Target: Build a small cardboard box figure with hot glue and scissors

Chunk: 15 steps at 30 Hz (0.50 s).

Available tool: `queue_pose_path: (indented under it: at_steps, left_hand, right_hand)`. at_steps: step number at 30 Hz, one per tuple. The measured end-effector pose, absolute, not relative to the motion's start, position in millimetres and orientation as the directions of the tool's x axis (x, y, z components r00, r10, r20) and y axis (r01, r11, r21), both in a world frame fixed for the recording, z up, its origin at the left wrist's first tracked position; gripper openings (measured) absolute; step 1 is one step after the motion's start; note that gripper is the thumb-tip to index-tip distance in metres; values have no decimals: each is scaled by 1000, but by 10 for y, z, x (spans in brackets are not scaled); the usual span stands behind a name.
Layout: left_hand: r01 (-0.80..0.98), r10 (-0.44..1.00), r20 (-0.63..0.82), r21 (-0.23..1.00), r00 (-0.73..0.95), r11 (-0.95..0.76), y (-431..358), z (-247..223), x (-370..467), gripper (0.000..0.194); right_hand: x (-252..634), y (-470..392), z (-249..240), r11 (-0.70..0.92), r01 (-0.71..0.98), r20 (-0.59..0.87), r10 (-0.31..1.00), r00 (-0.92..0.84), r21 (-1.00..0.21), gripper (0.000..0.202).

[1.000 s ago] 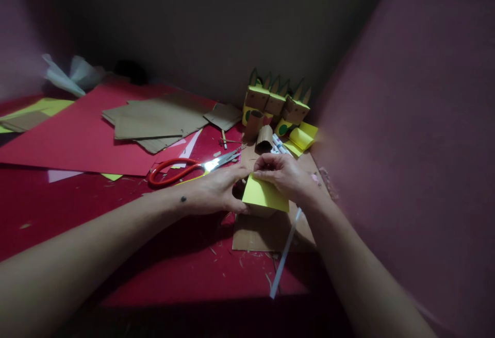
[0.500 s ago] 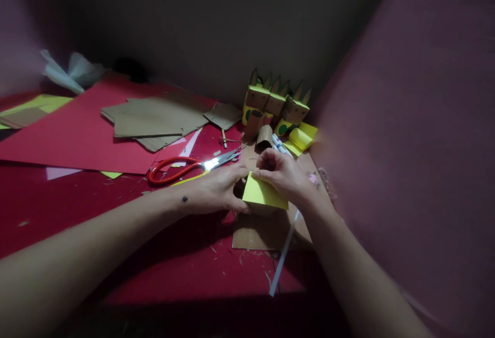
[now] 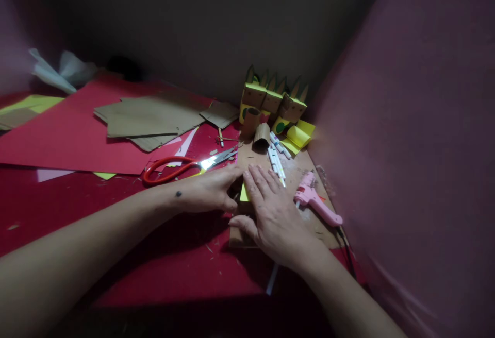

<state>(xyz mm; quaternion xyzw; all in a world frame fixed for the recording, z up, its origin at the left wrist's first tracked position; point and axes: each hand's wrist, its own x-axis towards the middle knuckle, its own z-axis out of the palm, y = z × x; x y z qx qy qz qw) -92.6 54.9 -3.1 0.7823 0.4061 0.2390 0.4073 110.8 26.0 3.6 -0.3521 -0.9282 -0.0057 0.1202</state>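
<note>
A small cardboard box (image 3: 246, 208) with yellow paper (image 3: 244, 193) on its top sits on a flat cardboard sheet (image 3: 238, 238). My left hand (image 3: 209, 188) holds the box at its left side, thumb at the near corner and fingers at the far one. Spread flat over the yellow top lies my right hand (image 3: 274, 212), its thumb reaching out along the near side. Most of the box and paper is hidden under it. To the right, a pink hot glue gun (image 3: 315, 199) rests on the sheet.
Red-handled scissors (image 3: 174, 168) lie left of my hands, near a pencil (image 3: 221, 138). Behind stand several yellow-and-brown box figures (image 3: 273, 98), cardboard tubes (image 3: 262, 136) and white markers (image 3: 276, 160). Cardboard pieces (image 3: 147, 116) cover red paper (image 3: 69, 132). A glue stick (image 3: 272, 279) pokes out below.
My right hand has gone from pinching the paper's far edge to lying flat across its top. The glue gun and more markers now show. My left hand still holds the box.
</note>
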Motion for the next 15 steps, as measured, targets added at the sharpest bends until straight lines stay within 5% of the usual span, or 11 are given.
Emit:
queue_pose_path:
  at_steps: [5,11,15]
  left_hand:
    - [479,831,77,786,551,-390,514,145,-1025,53]
    - [368,968,-60,929,242,-34,511,177,-1014,56]
    - [518,941,167,800,294,-304,413,162,-879,61]
  right_hand:
    - [1070,250,94,737,675,131,674,-727,-47,101]
    - [1322,225,114,744,630,346,665,-662,-225,117]
    - [1477,245,14,698,668,334,713,-616,-257,125]
